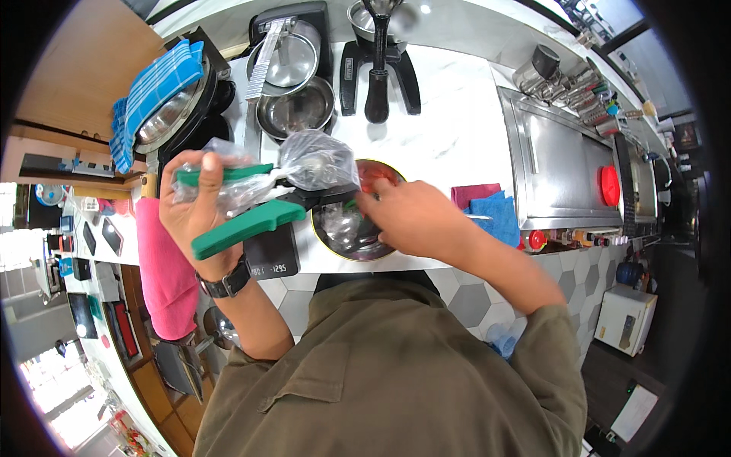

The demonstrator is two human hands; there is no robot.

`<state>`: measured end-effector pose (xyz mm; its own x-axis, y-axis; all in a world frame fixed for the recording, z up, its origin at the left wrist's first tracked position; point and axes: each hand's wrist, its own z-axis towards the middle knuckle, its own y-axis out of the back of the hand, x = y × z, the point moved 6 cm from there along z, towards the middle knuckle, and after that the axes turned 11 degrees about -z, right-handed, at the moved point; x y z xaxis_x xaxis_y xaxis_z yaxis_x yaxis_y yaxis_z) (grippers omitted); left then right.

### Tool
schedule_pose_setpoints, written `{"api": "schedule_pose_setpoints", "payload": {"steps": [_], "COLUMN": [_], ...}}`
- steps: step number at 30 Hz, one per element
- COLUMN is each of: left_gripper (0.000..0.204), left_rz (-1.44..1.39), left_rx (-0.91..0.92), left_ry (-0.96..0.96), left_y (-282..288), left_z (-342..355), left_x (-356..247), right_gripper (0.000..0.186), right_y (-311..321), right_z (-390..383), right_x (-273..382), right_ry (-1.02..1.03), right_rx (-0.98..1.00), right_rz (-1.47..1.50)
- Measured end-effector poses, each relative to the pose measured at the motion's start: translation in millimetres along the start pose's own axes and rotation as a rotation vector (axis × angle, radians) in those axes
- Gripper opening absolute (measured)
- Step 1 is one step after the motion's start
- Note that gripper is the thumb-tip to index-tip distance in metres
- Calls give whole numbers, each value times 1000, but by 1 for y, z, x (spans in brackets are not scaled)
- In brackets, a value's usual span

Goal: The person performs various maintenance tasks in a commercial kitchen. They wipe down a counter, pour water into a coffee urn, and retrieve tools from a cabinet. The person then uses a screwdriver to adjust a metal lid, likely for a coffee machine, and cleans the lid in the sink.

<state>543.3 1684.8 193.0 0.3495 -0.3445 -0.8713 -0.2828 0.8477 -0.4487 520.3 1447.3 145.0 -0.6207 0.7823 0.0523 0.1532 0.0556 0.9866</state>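
My left hand [190, 209] is closed around a pair of green-handled scissors [251, 228], whose two handles are spread apart. A clear plastic bag [316, 160], bunched up and tied in the middle, hangs along the handles and partly wraps the same hand. The dark blades point right, over a round metal bowl [358, 247] with a yellowish rim. My right hand [415, 221] reaches over the bowl's right side, fingers bent together near the blades; what they pinch is hidden and slightly blurred. Something red shows inside the bowl, beyond the fingers.
A kitchen scale [274, 255] with a lit display sits left of the bowl. Metal pans [295, 110] and a black-handled press [378, 91] stand at the back. Folded blue cloth [495, 213] lies right, before a steel cabinet [563, 160]. A pink towel [164, 274] hangs at left.
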Motion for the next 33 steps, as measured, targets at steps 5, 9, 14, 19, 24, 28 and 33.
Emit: {"api": "schedule_pose_setpoints", "payload": {"steps": [5, 9, 14, 19, 24, 28, 33], "left_gripper": [24, 23, 21, 19, 24, 25, 26], "left_rz": [-33, -8, 189, 223, 211, 243, 218], "left_rx": [-103, -161, -198, -157, -138, -130, -99], "left_ry": [-44, -64, -168, -193, -199, -202, -148], "left_y": [20, 19, 13, 5, -4, -8, -16], "left_z": [-21, -33, -39, -39, -32, -32, -30], "left_x": [1, -1, -23, -26, -27, -27, -30], "right_gripper": [36, 47, 37, 46, 54, 53, 53], "right_y": [-62, -45, 25, 71, 63, 30, -60], "right_z": [50, 54, 23, -20, -50, -80, -76], "right_x": [18, 16, -3, -50, -89, -127, -143], "right_ry": [218, 256, 112, 29, -10, -271, -565], "right_rx": [362, 531, 159, -21, -73, -156, -212], "right_rz": [-128, -79, 61, 284, 669, 781, 544]}}
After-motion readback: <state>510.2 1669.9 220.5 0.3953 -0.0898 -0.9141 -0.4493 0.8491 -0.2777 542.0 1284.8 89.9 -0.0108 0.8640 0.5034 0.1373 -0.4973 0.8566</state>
